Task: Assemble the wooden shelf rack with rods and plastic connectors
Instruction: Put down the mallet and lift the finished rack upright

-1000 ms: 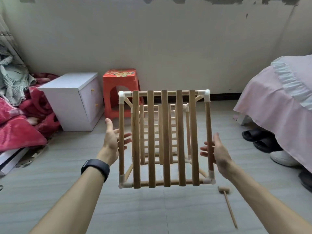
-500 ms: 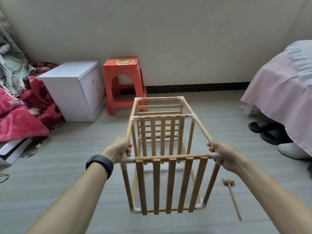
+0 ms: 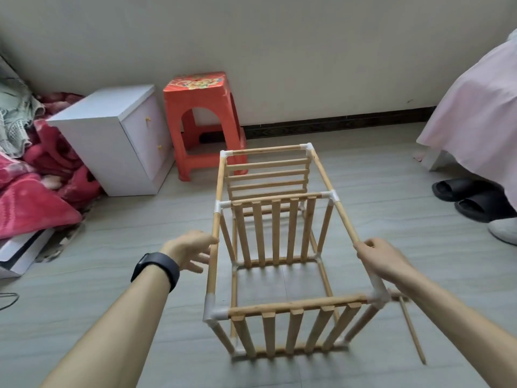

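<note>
Grey floor tiles carry the wooden rack, which lies on its long side and runs away from the viewer. Its nearest slatted panel stands upright between white plastic connectors. A small mallet lies just right of that end.

The right hand is curled round the upper right rod, just behind the near corner. The left hand is wide, with its fingers spread at the upper left rod; actual contact cannot be told.

The open frame of thin sticks looks light and fairly stiff, but its push-fit joints may twist or pull apart. It is best held by two opposite rods close to the connectors, not by the slats.

Beyond stand a white cabinet and a red stool.
</note>
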### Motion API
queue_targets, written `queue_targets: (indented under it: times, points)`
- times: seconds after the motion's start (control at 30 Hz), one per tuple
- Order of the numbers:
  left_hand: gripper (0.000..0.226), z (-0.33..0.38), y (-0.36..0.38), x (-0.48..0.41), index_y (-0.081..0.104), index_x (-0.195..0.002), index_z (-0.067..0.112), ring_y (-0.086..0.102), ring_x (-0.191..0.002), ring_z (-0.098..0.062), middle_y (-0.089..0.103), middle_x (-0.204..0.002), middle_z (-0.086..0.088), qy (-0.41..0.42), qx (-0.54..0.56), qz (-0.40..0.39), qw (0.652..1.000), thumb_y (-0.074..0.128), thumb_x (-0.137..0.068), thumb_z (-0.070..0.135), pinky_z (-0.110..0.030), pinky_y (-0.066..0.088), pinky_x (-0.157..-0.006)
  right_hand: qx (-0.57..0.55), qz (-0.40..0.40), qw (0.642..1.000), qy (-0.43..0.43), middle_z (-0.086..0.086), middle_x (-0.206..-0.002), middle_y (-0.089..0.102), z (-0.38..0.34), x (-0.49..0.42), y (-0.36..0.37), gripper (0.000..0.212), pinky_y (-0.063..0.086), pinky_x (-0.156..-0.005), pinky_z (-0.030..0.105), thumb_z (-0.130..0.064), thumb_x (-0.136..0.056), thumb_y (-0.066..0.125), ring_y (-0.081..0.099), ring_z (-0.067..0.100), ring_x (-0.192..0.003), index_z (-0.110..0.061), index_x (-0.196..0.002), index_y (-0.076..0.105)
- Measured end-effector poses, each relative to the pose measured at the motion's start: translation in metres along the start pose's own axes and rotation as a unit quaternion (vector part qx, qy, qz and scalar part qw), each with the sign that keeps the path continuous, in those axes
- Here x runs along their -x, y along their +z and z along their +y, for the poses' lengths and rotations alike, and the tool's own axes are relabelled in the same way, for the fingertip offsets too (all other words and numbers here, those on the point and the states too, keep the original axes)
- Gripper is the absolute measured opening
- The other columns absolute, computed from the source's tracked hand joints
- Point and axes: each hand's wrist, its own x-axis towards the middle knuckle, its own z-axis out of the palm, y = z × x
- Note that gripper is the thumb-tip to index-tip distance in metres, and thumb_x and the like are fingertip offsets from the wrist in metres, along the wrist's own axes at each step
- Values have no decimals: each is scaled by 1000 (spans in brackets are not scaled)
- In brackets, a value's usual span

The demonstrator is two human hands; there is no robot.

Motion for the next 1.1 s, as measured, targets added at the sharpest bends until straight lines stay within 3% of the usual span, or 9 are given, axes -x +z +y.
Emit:
queue_targets:
  times: [0.17,0.27,0.4,0.47,0.53,0.67,0.83,1.0,1.1]
  points:
    - [56,58,-29,-57,39,-149,10,50,-132,-32,46,-149,-12,63,13,92,994,51,-104,41,-50,45,-96,38,33,997,-61,1,-86,60,-64,-74,-14,45,40,-61,34,-60,-98,46,54,16,-75,-16,-95,55]
    - [57,89,-41,-110,39,-150,9,49,-132,-30,46,-147,-11,87,56,131,986,48,-104,42,-49,43,-99,-8,40,998,-55,1,-99,56,-97,-138,-9,51,45,-75,40,-57,-98,50,56,20,-92,-12,-121,51]
    - [40,111,-35,-185,50,-132,11,61,-107,-27,58,-121,-7,100,139,153,973,48,-104,40,-47,52,-90,-127,-6,992,-1,7,-109,61,-128,-219,14,48,50,-70,39,-46,-102,51,62,22,-93,-9,-132,49]
    - [26,118,-24,-206,51,-117,13,69,-81,-22,67,-101,-7,80,200,153,964,43,-106,35,-38,58,-72,-206,-34,977,44,4,-103,67,-133,-242,23,31,51,-61,32,-40,-104,47,63,14,-76,-13,-117,53]
    - [26,123,-21,-205,54,-104,15,57,-55,-13,63,-76,1,47,216,153,963,41,-105,38,-27,48,-53,-247,-29,964,89,0,-84,60,-136,-241,22,31,39,-50,25,-41,-105,43,47,10,-56,-15,-97,57]
    - [49,141,-37,-157,51,-90,18,40,-50,-13,46,-59,5,-13,258,81,963,32,-101,62,-28,37,-55,-279,-51,949,134,-4,-69,47,-145,-202,-11,52,33,-48,26,-63,-102,32,37,10,-48,-18,-95,58]
    - [45,174,-54,-47,60,-103,19,39,-53,-10,45,-68,5,-4,288,125,949,25,-109,48,-25,35,-56,-283,-34,949,137,-7,-59,41,-167,-106,-85,56,31,-47,29,-67,-102,20,36,12,-47,-22,-85,49]
    - [43,257,-89,89,65,-93,16,46,-63,-13,50,-67,1,-1,353,126,927,34,-109,43,-25,40,-64,-335,-32,929,150,-8,-56,39,-227,1,-214,63,32,-57,34,-83,-90,26,37,13,-54,-26,-72,46]
    - [45,321,-114,162,62,-88,11,46,-59,-12,50,-62,1,13,391,94,916,40,-107,45,-24,42,-58,-386,-46,910,145,-8,-56,40,-266,49,-302,66,33,-58,33,-87,-83,35,37,13,-53,-25,-69,48]
